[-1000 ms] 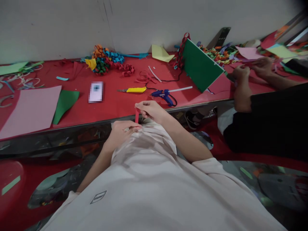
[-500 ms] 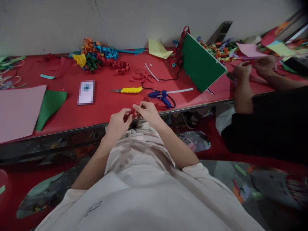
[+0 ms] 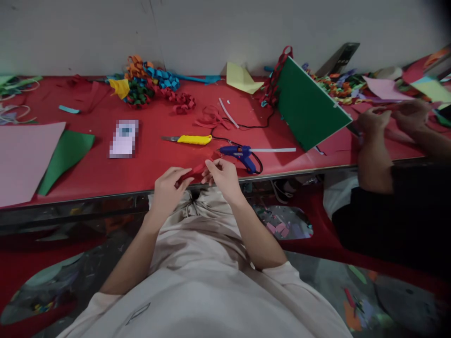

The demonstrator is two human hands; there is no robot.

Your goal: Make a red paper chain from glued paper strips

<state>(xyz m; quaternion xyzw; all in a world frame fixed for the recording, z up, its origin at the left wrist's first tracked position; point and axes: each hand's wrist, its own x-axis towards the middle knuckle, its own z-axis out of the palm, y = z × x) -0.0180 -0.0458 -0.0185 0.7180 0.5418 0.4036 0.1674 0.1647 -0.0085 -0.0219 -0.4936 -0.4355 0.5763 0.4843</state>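
Between my two hands, at the table's front edge, runs a red paper strip (image 3: pixel 198 169). My left hand (image 3: pixel 170 187) pinches one end of it between thumb and fingers. The other end is in the pinched fingertips of my right hand (image 3: pixel 224 178). Just beyond my right hand lies a blue hot glue gun (image 3: pixel 237 152) with a white glue stick (image 3: pixel 273 150) poking out of its back. A yellow utility knife (image 3: pixel 193 140) with its blade out lies left of the glue gun. Loose red paper strips (image 3: pixel 210 117) are heaped behind the knife.
On the red table (image 3: pixel 148 173) are a blurred phone (image 3: pixel 124 138), pink paper (image 3: pixel 28 159) and green paper (image 3: pixel 68 157). Curled paper chains (image 3: pixel 151 77) lie by the wall. A green board (image 3: pixel 310 108) leans at right, near a co-worker's hands (image 3: pixel 375 119).
My hands have drawn apart, and more of the red strip shows between them. The view has shifted slightly, so the table's things sit a little lower, those at right also further right.
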